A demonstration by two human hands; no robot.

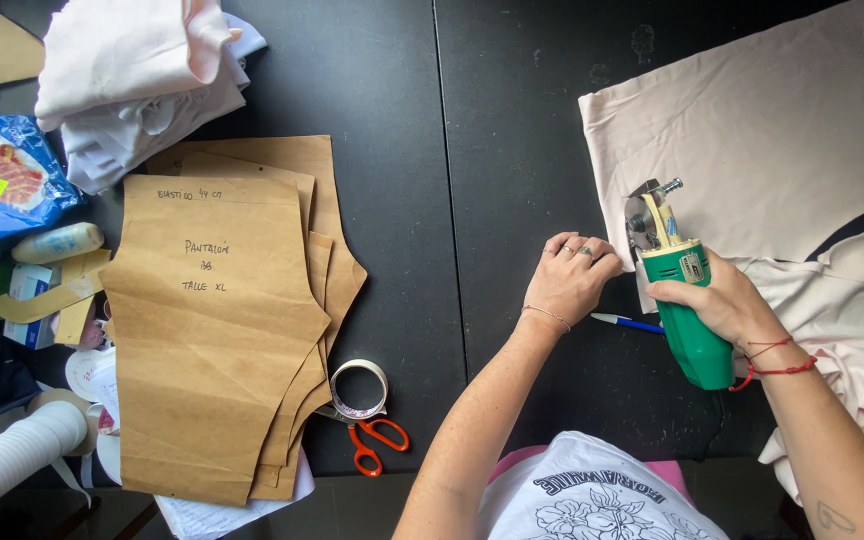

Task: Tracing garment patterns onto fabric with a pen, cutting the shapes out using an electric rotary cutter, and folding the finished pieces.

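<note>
A black desk [472, 120] carries pale pink fabric [752, 130] at its right side. On the cloth's near left edge sits a green electric rotary cutter [687, 300], gripped by the right hand [722, 300]; the left hand [572, 280], curled and empty, presses the fabric's corner just beside it.

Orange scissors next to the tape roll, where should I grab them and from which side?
Take the scissors by the two orange loop handles, coming from the near table edge. The handles point toward the person and lie free, while the blades run up under the tape roll and the brown paper patterns, so the blade end is blocked.
</note>
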